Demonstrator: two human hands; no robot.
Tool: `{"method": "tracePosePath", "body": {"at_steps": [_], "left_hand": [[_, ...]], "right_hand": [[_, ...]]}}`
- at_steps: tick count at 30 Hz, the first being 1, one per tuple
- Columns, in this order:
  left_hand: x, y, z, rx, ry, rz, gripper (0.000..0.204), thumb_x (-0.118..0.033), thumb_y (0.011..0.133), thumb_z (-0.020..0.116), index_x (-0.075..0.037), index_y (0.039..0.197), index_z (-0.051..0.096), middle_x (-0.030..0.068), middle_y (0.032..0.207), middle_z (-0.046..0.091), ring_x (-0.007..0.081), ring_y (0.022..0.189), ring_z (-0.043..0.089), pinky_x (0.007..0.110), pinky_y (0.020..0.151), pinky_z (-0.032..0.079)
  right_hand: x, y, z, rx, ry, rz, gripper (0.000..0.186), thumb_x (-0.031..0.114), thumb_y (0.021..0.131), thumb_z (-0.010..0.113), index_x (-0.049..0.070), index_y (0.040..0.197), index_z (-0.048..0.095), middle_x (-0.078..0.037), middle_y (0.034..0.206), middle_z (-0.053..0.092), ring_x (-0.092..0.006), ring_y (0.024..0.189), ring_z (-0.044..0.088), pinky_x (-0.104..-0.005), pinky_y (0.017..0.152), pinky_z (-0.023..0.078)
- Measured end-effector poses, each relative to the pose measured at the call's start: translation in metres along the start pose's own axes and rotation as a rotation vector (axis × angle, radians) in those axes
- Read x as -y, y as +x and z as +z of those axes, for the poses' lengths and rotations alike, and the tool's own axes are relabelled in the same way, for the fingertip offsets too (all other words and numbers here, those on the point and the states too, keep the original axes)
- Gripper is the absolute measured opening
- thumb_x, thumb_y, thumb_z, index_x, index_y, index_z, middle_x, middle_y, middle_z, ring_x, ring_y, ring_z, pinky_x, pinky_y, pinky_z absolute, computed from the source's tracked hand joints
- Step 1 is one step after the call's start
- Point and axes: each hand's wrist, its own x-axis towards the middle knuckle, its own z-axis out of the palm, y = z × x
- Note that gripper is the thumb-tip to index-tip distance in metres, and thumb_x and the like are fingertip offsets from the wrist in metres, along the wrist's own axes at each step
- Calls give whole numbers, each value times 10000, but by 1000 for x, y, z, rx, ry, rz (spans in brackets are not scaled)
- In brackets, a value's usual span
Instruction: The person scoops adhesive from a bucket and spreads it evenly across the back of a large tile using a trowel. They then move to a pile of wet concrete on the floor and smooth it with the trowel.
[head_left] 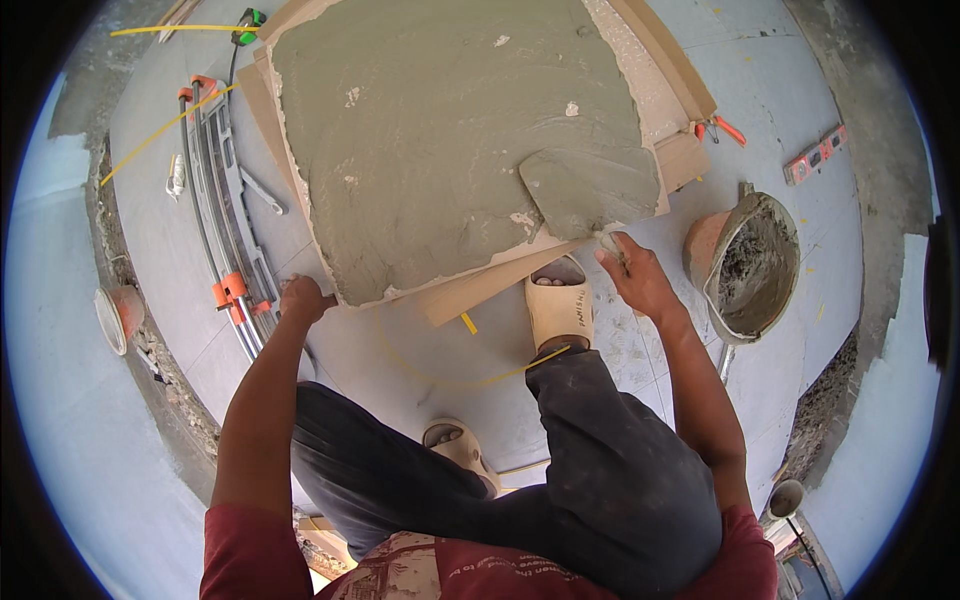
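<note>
A large tile (440, 130) lies with a thick, uneven coat of grey-green mortar over most of its upper face. At its near left corner my left hand (304, 299) is closed on the edge, fingers partly hidden. My right hand (637, 277) grips the handle of a trowel, at the near right edge. Mortar covers the trowel blade (590, 188), which rests flat on the coat and nearly blends into it. Flattened cardboard (495, 283) shows beneath the tile.
To the right stands a bucket (760, 265) of mortar, with a spirit level (815, 155) and red-handled pliers (728, 131) beyond. A rail tile cutter (225, 200) lies left, near a tape measure (248, 26). My sandalled foot (560, 300) is close to the tile's near edge.
</note>
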Motion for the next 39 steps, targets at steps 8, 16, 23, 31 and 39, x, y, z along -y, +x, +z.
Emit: {"method": "tracePosePath", "body": {"at_steps": [8, 16, 23, 31, 39], "left_hand": [[-9, -12, -9, 59, -50, -20, 876, -523, 723, 788, 124, 1252, 526, 257, 1406, 450, 406, 1319, 425, 387, 1087, 390], [-14, -13, -13, 82, -49, -21, 932, -534, 747, 763, 137, 1319, 460, 294, 1476, 341, 454, 1372, 333, 377, 1085, 393], [-12, -9, -8, 91, -77, -50, 1089, -543, 727, 779, 169, 1393, 296, 322, 1478, 312, 401, 1384, 344, 358, 1082, 399], [-8, -3, 6, 1, -119, -55, 1081, -487, 693, 826, 197, 1357, 317, 353, 1413, 382, 422, 1384, 331, 380, 1098, 379], [-15, -12, -7, 41, -148, -110, 1128, -514, 681, 823, 176, 1383, 273, 364, 1422, 355, 413, 1386, 330, 375, 1091, 387]], "right_hand": [[42, 69, -35, 327, -410, -287, 455, 317, 882, 650, 0, 1203, 596, -235, 1082, 656, -397, 1024, 614, -460, 886, 481], [50, 113, -85, 534, -835, -222, 461, 169, 800, 725, 118, 1244, 610, -126, 1196, 634, -310, 1141, 578, -424, 947, 472], [15, 134, -138, 380, -850, -99, 490, 57, 750, 700, 88, 1232, 621, -159, 1192, 618, -318, 1155, 562, -402, 972, 454], [4, 117, -105, 162, -611, -317, 418, 100, 794, 705, 35, 1196, 612, -212, 1064, 622, -381, 1027, 587, -442, 895, 477], [26, 103, -77, 92, -506, -348, 364, 104, 815, 685, 37, 1167, 619, -206, 1024, 611, -376, 1031, 574, -451, 873, 473]]}}
